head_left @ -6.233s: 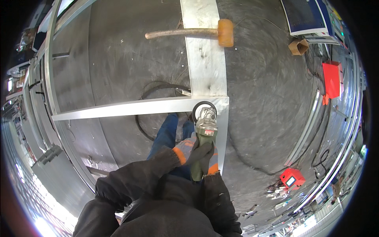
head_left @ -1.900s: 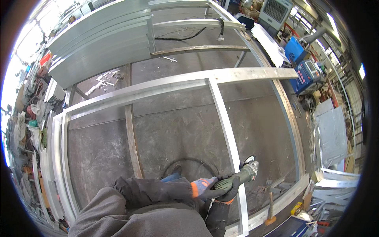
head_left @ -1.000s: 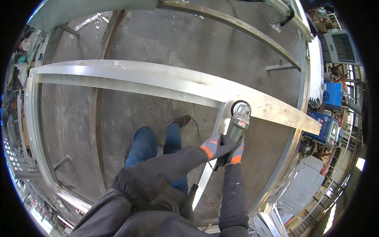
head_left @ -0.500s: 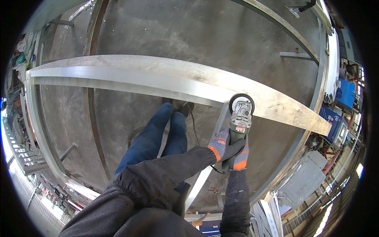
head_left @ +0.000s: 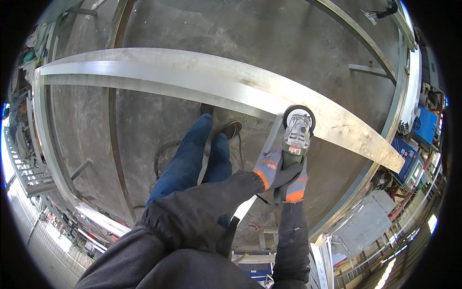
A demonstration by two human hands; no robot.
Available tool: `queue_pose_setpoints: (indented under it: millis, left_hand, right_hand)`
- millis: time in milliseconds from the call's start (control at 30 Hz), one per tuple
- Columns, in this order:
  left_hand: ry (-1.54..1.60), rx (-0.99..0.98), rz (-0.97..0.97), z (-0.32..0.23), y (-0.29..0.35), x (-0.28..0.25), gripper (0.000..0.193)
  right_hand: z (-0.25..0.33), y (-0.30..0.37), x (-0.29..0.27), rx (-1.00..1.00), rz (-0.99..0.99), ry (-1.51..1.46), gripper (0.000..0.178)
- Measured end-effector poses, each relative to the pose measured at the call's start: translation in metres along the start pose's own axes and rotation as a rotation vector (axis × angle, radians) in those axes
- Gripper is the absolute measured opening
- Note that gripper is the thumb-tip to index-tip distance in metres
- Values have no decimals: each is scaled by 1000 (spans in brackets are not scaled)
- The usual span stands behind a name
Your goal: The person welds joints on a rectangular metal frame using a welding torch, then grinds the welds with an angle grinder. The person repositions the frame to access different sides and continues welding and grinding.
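Note:
An angle grinder (head_left: 297, 135) with a grey head, a green body and a round dark-rimmed disc is gripped in both my gloved hands. My left hand (head_left: 272, 167) wraps the body from the left side. On the right of the body, my right hand (head_left: 294, 185) closes round the rear part. Both gloves are grey with orange bands. The grinder's disc lies over the near edge of a long, shiny metal beam (head_left: 207, 77) that crosses in front of me; whether it touches cannot be made out. A narrower metal bar (head_left: 273, 134) meets the beam just left of the disc.
Metal frame rails run along the left (head_left: 45, 130) and right (head_left: 397, 106). A cable (head_left: 159, 159) lies on the floor near my legs. Blue machines (head_left: 408, 159) stand at the right, close to a grey box (head_left: 363, 219). Another rail (head_left: 113, 130) crosses the floor at left.
My view has shifted, so the beam sits a little higher in the picture. The grinder and both hands appear slightly farther right, still at the beam's near edge. The grip looks unchanged.

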State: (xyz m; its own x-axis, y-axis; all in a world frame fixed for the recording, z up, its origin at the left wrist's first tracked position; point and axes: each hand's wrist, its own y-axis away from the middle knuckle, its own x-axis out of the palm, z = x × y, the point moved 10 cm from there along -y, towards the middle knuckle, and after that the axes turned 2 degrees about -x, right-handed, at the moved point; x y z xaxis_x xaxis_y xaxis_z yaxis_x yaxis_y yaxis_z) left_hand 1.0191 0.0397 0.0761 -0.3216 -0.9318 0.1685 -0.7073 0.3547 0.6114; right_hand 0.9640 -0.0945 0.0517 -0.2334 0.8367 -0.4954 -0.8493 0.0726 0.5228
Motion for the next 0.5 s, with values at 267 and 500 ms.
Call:
queue_pose_setpoints:
  millis: [267, 500]
  left_hand:
    - [0, -4, -45, 4, -2, 0, 51]
    - [-86, 28, -57, 0, 0, 0, 53]
  right_hand:
    - [21, -10, -7, -45, -71, -19, 64]
    - [9, -9, 0, 82, -58, -457, 65]
